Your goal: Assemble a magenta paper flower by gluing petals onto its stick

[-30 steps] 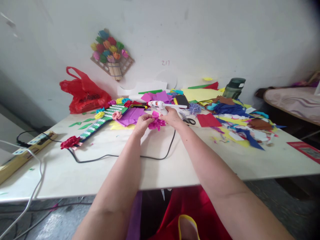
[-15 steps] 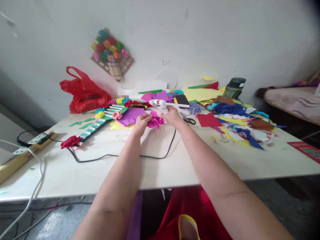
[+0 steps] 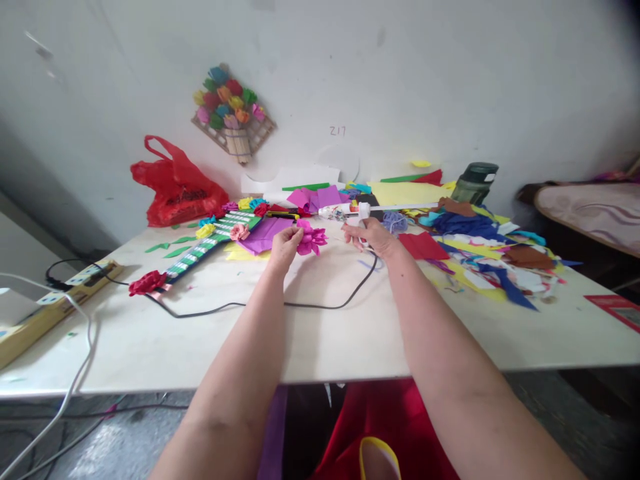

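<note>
My left hand [image 3: 284, 249] pinches a magenta paper flower [image 3: 311, 240] above the table. To its right, my right hand [image 3: 376, 236] is closed around the handle of a white hot glue gun [image 3: 364, 211], whose nozzle points left. A long white glue stick [image 3: 407, 207] juts from the gun's back end toward the right. The gun's black cord [image 3: 350, 293] loops over the tabletop below both hands. Left of my left hand lie folded purple paper [image 3: 265, 235] and a green and white striped piece [image 3: 193, 257] with paper flowers along it.
A red plastic bag [image 3: 183, 193] and a power strip [image 3: 95, 283] stand at the left. Paper scraps [image 3: 480, 247], purple yarn [image 3: 395, 222] and a dark green bottle [image 3: 476, 183] are at the right. A paper-flower ornament [image 3: 236, 110] hangs on the wall.
My right hand has drawn the glue gun to the right, apart from the flower. My left hand keeps the flower in almost the same place. The view has shifted slightly.
</note>
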`<state>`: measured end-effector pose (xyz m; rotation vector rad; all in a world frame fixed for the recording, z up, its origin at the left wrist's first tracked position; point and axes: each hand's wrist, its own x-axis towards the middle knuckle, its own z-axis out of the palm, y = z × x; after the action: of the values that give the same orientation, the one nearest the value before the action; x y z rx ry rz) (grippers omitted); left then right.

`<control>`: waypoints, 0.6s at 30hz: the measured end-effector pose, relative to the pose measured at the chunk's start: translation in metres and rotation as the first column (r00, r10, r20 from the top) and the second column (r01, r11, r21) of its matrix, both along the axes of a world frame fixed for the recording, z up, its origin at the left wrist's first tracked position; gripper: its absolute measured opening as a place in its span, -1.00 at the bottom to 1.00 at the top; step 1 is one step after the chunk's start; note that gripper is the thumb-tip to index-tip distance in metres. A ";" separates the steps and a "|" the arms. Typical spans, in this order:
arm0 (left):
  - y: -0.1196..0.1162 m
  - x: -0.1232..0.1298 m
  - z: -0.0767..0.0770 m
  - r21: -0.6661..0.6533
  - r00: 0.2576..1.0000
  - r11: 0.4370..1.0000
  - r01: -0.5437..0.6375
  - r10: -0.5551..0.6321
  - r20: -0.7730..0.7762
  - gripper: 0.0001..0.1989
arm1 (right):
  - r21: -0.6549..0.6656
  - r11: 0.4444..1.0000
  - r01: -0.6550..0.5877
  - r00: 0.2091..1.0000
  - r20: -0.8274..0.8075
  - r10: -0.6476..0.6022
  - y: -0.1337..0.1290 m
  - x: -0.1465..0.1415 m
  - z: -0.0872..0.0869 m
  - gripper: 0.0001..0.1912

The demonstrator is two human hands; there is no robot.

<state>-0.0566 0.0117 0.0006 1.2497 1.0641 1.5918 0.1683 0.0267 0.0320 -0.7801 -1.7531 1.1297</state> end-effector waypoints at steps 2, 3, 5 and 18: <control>0.000 0.000 0.000 -0.002 1.000 1.000 0.004 -0.004 0.012 -0.56 | -0.001 1.000 -0.011 0.999 0.032 0.011 -0.001 0.003 0.002 -0.57; 0.000 -0.001 0.000 -0.003 1.000 1.000 0.002 -0.002 0.017 -0.56 | -0.001 1.000 -0.013 0.999 0.052 0.013 -0.002 0.003 0.004 -0.56; -0.001 -0.001 0.000 -0.005 1.000 1.000 -0.003 0.003 0.023 -0.56 | 0.002 1.000 -0.011 0.996 0.091 0.011 -0.004 0.003 0.007 -0.56; 0.002 -0.001 -0.003 0.049 1.000 0.998 -0.026 0.026 0.002 -0.54 | 0.034 0.999 0.026 0.957 0.289 -0.035 0.001 0.006 0.000 -0.62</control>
<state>-0.0579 0.0132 -0.0021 1.2721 1.0497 1.6473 0.1746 0.0274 0.0324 -0.9909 -1.9863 1.0046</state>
